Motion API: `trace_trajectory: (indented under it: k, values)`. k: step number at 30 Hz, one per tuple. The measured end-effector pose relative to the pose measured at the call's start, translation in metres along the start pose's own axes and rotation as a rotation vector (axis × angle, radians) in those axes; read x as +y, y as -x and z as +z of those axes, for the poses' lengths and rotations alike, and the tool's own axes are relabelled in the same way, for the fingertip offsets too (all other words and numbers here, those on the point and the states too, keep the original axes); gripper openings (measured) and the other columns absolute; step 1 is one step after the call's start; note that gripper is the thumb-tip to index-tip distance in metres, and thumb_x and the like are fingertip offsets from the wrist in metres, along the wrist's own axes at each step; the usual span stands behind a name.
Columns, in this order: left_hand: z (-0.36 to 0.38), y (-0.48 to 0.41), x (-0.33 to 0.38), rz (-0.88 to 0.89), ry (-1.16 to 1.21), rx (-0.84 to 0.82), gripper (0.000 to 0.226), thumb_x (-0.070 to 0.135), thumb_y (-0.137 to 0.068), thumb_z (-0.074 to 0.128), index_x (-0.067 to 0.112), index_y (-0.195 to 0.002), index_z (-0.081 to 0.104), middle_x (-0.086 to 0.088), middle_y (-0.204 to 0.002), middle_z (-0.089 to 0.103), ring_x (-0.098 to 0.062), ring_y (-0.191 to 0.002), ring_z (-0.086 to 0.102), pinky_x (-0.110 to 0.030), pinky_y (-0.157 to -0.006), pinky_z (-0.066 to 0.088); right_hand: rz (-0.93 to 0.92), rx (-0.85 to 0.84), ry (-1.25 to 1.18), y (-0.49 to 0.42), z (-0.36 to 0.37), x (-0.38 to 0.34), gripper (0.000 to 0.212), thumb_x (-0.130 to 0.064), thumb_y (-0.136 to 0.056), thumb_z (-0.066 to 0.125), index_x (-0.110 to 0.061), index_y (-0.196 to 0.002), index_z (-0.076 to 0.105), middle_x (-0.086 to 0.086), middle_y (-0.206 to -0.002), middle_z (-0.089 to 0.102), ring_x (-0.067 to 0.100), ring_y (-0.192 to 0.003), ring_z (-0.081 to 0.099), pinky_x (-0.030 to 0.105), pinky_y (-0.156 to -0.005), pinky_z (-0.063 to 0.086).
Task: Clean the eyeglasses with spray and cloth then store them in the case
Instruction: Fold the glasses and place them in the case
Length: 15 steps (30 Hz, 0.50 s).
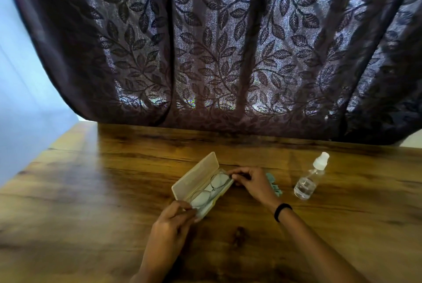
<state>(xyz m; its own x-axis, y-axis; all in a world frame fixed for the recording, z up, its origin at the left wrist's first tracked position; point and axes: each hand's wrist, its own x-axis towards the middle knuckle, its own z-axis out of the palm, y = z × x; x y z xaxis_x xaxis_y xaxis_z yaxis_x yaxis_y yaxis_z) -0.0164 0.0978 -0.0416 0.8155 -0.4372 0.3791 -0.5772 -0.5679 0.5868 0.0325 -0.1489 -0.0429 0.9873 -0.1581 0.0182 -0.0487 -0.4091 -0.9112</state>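
The left hand (173,223) comes up from the near edge, its forearm cut off by the frame. Its fingers (188,209) are curled together, pinching the near end of the eyeglasses (219,181). The contact is small and blurred, so the exact hold on the frame is hard to make out.

Just beyond these fingers lies the case (196,177), open, its lid tipped up on the far-left side. The eyeglasses lie lengthwise inside it, with the near lens partly hidden by the fingertips.

At the far end of the case the right hand (252,183) curls its fingers (237,172) onto the other end of the eyeglasses. The thumb is hidden beneath them. A dark wristband (282,212) circles that wrist.

Just right of the right fingers a pale green cloth (275,188) shows only as a strip, mostly covered by the hand. Further right, well apart from the fingers, a clear spray bottle (307,183) stands upright with its white cap on.

The desk (91,191) stretches wide and bare to the left of the left fingers. Its left edge runs diagonally. A dark leaf-patterned curtain (228,42) hangs along the far edge, well beyond both hands.
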Motion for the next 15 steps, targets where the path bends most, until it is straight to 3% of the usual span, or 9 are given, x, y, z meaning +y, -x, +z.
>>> trace_trajectory:
  k: [8,15]
  values:
    - [-0.0005,-0.0021,0.0005,0.001,0.031,0.014,0.023,0.004,-0.070,0.074,0.012,-0.092,0.074,0.004,-0.099,0.063,0.001,-0.095,0.056,-0.002,-0.085,0.039,-0.018,0.016,-0.022,-0.0031,0.0018,0.0019,0.018,-0.007,-0.087,0.059,-0.015,-0.098,0.070,-0.003,-0.099,0.064,0.010,-0.090,0.062,0.024,-0.078,0.055]
    - [-0.0006,-0.0024,0.0006,0.007,0.027,0.037,0.021,0.010,-0.070,0.073,0.012,-0.091,0.074,0.005,-0.098,0.063,0.000,-0.095,0.055,-0.003,-0.085,0.040,-0.025,0.022,-0.030,-0.0053,0.0030,0.0018,0.023,-0.010,-0.087,0.060,-0.031,-0.087,0.067,-0.008,-0.098,0.063,0.009,-0.094,0.061,0.024,-0.077,0.055]
